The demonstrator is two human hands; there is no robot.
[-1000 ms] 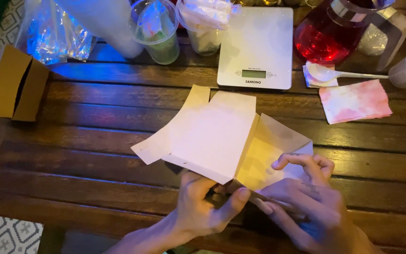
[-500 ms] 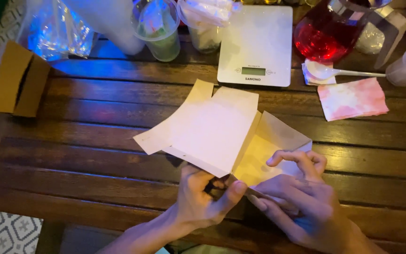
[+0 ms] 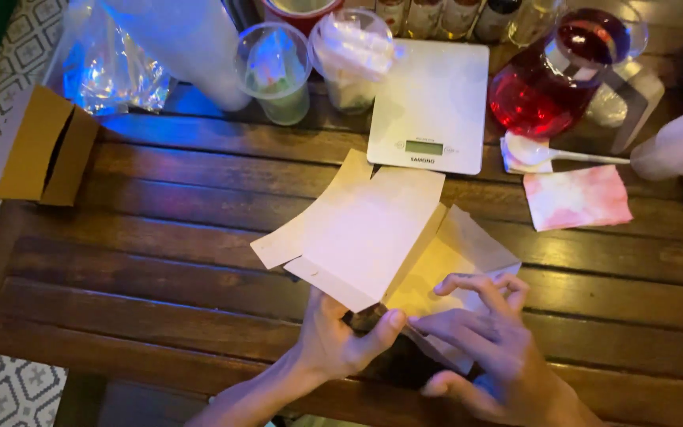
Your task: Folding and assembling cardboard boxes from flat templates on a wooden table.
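Head view: vs 0.5 s ago, the left hand and right hand sit a bit nearer the table's front edge — the cardboard box barely moved, flaps open on the wooden table. Left hand grips a dark object, too dim to identify. Right fingers press the box's paper flap. Scale behind; red pitcher partly cut off.
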